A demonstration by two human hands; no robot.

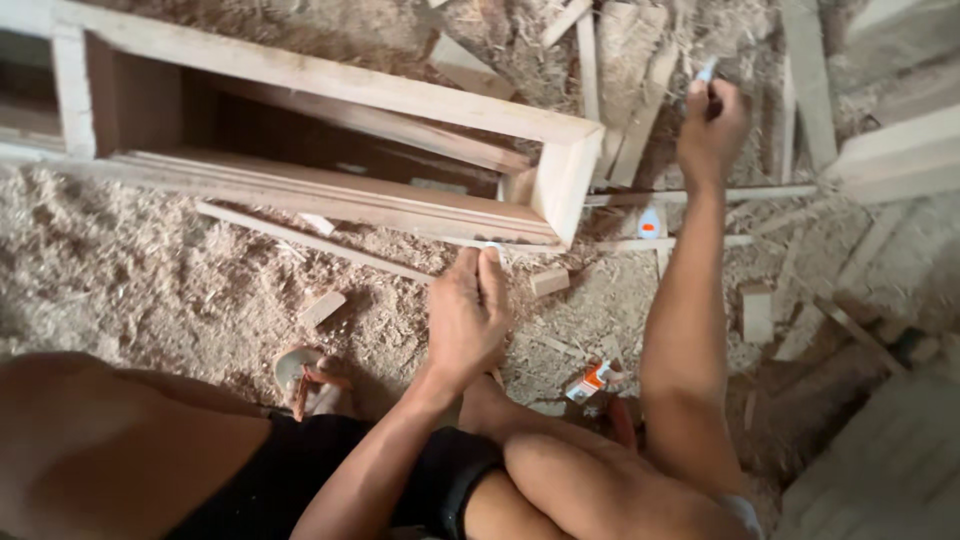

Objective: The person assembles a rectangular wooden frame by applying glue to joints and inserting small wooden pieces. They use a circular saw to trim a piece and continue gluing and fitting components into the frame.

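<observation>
A long open wooden frame (pixel 330 195) lies on its side on a sawdust-covered floor. My left hand (pixel 468 315) has its fingers pressed together at the lower edge of the frame's right corner, pinching something small that I cannot make out. My right hand (pixel 712 130) is raised beyond that corner, to the right of the frame, closed around a small light blue and white object (pixel 706 72) that sticks up from the fist. My knees and arms fill the bottom of the view.
Thin wooden strips (pixel 690 195) and offcut blocks (pixel 757 310) lie scattered on the sawdust. A small orange and white packet (pixel 592 380) sits by my knee. A sandalled foot (pixel 305 385) rests at lower left. Pale boards (pixel 900 155) lie at right.
</observation>
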